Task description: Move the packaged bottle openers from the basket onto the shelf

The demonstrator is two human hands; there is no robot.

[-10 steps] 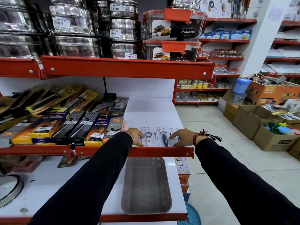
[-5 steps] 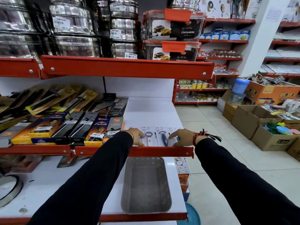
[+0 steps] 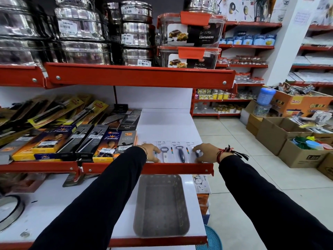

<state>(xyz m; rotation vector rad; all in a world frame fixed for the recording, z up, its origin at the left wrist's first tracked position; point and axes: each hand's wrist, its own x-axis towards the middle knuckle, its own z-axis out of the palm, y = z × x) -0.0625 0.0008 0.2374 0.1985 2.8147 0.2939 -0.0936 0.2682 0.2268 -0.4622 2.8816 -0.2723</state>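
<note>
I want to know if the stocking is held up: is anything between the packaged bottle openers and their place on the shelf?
Nothing visible. The bottle openers already lie flat on the shelf, with the left hand and right hand resting on them. The basket below looks empty.

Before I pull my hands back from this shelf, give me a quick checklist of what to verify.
1. Grey plastic basket emptied: ok, nothing visible inside.
2. White carded bottle openers on the middle white shelf: ok, lying flat side by side.
3. Row behind the red shelf lip: ok.
4. Left hand and right hand free: cannot tell, both rest on cards.
5. Leftmost card: cannot tell, hidden.
</note>
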